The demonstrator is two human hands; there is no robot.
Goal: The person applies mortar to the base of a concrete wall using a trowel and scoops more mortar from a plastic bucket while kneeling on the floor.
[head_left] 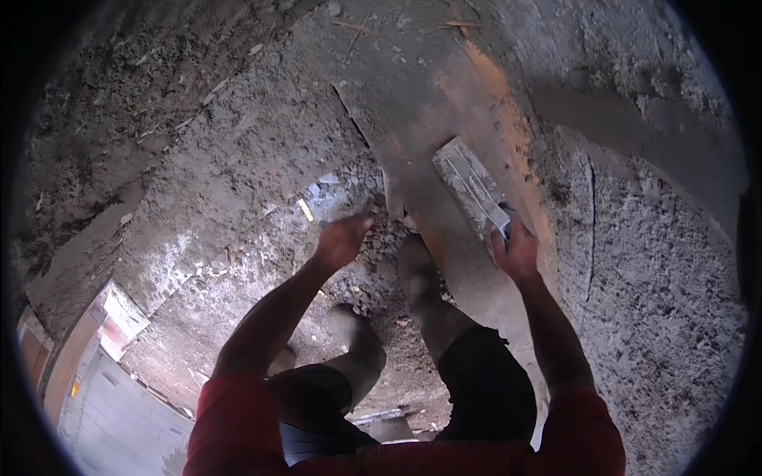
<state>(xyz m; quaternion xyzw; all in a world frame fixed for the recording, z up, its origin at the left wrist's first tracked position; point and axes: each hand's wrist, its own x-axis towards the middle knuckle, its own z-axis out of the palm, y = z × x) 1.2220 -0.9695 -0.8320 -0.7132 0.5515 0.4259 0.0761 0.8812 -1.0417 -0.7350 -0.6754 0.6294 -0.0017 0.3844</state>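
My right hand (pixel 516 250) grips the handle end of a long, flat rectangular float (pixel 468 178), crusted with grey material, held over a smooth brownish-grey strip of floor (pixel 464 254) with an orange-tinged edge. My left hand (pixel 343 238) hangs over rough rubble (pixel 317 198) left of that strip, its fingers loosely spread and slightly blurred; nothing clear shows in them. Beyond it, a narrow board-like piece (pixel 395 198) lies beside a dark crack in the ground. My legs and shoes are below, one foot by the strip's left edge.
Rough, plaster-flecked surfaces border both sides, with a smooth grey band (pixel 643 151) at upper right. At lower left stand wooden boards (pixel 79 349) beside pale grey blockwork or tiles (pixel 119 412). Loose sticks (pixel 460 24) lie at the top.
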